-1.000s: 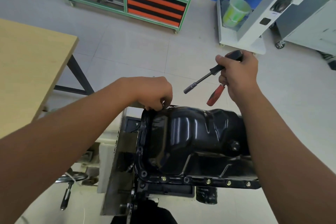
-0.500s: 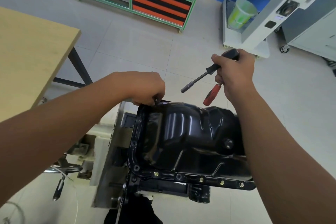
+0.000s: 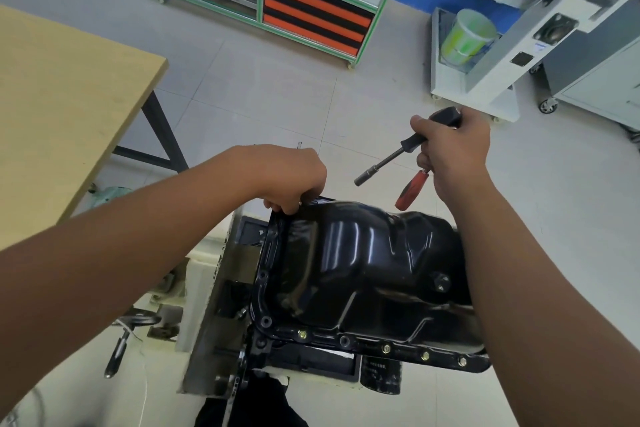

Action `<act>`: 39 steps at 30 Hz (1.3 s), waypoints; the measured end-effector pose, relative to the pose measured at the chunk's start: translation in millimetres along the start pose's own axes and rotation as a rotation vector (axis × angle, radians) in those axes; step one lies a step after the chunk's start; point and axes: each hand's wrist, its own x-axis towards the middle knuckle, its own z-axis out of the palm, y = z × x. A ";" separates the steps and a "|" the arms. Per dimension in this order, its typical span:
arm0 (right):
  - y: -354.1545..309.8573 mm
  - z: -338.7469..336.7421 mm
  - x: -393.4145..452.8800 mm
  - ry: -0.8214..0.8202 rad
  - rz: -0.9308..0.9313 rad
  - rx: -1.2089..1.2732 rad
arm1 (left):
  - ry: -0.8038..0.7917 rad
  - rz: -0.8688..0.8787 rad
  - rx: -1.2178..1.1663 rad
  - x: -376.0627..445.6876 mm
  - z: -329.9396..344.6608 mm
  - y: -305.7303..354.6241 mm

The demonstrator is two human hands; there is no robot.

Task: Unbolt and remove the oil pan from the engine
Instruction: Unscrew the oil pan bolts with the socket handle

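Oil pan (image 3: 363,263) sits bolted on the engine over a pale tiled floor (image 3: 270,104), wooden surface (image 3: 59,97) off left. Left hand (image 3: 287,177) grips the pan's far corner; right hand (image 3: 453,149) holds a socket driver (image 3: 388,163) and a red-handled tool (image 3: 412,191).

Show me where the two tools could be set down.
Bare wood on the table, left of the oil pan. Open floor between table and green cabinet. Crowded: the pan's flange, with left hand and bolts.
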 end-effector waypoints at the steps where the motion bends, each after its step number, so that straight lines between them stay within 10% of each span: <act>1: -0.3 0.1 0.1 0.002 0.002 -0.001 | -0.010 0.017 -0.034 -1.3 -2.7 -1.4; 12: 1.9 -0.3 2.7 0.021 0.019 -0.013 | -0.072 0.072 -0.411 -1.9 -14.5 -15.3; 22: 4.6 -0.8 6.0 0.023 0.032 0.017 | 0.102 0.222 -1.532 19.5 17.2 -31.7; 29: 5.5 -1.6 9.3 0.032 0.041 0.040 | 0.033 0.764 -2.372 20.1 1.5 -6.4; 39: 2.4 -3.2 7.5 0.064 0.028 0.063 | 0.060 0.524 -2.363 29.7 -69.7 56.5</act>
